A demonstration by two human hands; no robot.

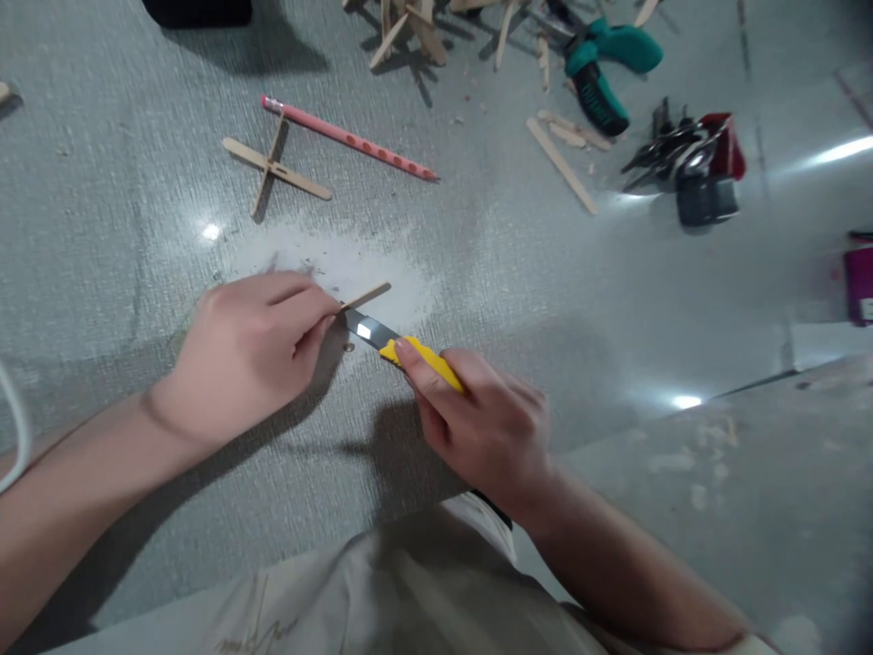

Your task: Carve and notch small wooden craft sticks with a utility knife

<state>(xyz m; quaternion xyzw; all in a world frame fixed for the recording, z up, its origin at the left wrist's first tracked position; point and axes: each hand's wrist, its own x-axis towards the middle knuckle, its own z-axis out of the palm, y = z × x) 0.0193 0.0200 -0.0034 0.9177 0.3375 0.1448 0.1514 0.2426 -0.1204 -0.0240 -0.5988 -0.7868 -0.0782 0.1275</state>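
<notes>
Between the fingertips of my left hand [263, 350] is a thin wooden craft stick [368, 296], its free end pointing up and to the right. My right hand [484, 418] grips a yellow utility knife [440, 366] with the thumb along its handle. The knife's extended blade [368, 330] meets the stick close to my left fingertips; whether it cuts into the wood I cannot tell. Above my left hand lie two crossed craft sticks [300, 182], joined near the middle. Beside them rests a pink pencil [361, 148].
Teal-handled pliers [597, 86] lie at the upper right, near a loose stick [563, 166] and wood scraps. A cluster of drill bits [665, 146] with a red and dark holder sits further right. Assembled sticks [409, 32] stand at the top, and a black object [197, 11] at upper left.
</notes>
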